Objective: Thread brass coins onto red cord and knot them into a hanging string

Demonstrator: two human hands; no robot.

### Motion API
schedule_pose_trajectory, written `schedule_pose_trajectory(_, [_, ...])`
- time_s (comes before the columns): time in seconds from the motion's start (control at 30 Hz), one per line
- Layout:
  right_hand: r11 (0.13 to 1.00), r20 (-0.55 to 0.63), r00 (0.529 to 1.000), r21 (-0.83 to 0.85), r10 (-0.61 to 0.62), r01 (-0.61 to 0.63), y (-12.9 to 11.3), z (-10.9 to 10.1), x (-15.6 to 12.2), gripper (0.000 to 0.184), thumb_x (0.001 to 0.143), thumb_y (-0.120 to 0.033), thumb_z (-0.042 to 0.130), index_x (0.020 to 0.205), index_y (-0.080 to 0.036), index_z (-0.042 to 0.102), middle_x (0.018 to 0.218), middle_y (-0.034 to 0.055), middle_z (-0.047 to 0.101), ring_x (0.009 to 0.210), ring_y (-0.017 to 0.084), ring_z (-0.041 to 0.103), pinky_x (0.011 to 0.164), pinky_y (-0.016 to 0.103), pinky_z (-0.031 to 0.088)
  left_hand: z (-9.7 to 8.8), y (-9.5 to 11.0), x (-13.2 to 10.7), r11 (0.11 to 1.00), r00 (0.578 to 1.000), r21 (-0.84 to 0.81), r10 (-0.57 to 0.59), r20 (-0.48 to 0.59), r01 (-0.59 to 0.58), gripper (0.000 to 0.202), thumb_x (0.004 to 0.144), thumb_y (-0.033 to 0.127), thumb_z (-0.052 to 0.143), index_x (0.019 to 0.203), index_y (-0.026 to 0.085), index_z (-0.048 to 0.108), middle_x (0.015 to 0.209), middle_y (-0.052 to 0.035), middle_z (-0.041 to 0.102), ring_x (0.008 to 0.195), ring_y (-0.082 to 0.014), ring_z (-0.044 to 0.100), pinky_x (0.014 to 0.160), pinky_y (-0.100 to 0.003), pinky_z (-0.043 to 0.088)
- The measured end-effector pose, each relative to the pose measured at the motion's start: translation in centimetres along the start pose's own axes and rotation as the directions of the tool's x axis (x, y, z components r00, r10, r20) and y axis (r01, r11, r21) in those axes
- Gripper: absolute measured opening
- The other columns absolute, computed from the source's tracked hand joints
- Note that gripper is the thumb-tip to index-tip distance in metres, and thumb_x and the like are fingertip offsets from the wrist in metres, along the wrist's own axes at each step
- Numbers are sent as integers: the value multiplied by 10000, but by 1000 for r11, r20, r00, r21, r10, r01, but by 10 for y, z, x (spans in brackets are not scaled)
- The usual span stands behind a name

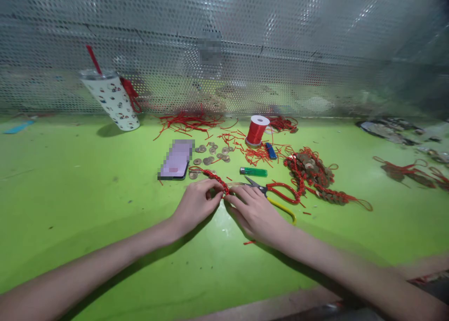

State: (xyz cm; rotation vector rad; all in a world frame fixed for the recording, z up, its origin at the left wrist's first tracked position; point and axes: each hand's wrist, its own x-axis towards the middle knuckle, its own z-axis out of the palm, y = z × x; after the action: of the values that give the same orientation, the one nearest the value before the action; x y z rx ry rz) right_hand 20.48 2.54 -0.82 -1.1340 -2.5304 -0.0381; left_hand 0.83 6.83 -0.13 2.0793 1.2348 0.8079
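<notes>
Between my two hands runs a red braided cord (216,177), its looped end lying toward the phone. My left hand (200,200) pinches its near end with thumb and forefinger. From the other side, the bent fingers of my right hand (250,208) close on the same end; the fingertips hide the exact grip. Scissors (283,192) with one red and one yellow handle lie partly under my right hand. A green lighter (254,171) rests just beyond it. Several brass coins (209,160) with holes are scattered past the cord.
A phone (177,159) lies left of the coins. A red thread spool (256,131), a blue lighter (271,151) and cord scraps (257,156) sit further back. Finished coin strings (310,171) are heaped at right. A tumbler (114,101) stands back left before a perforated metal panel (245,73).
</notes>
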Motion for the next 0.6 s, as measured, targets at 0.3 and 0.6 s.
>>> schedule_pose_trajectory(0.3, [998,-9,999,-39,45,-45,-8,6,-6,312,1009,-194,487,1286,-111,603,1298,207,628,1174,348,562,934,521,514,3,-3,-2,993,993,18,115,-1,-115,160,898,118,610,885,184,755,916,-73,761,834,-210,689,769,-334,529])
schedule_pose_trajectory(0.6, [998,-4,998,-35,58,-58,-8,7,-6,322,1007,-200,488,1295,-113,600,1303,198,625,1180,346,556,961,518,505,4,-5,-4,989,991,74,133,-6,-132,67,923,153,615,914,172,679,854,-35,732,688,-162,633,665,-288,498])
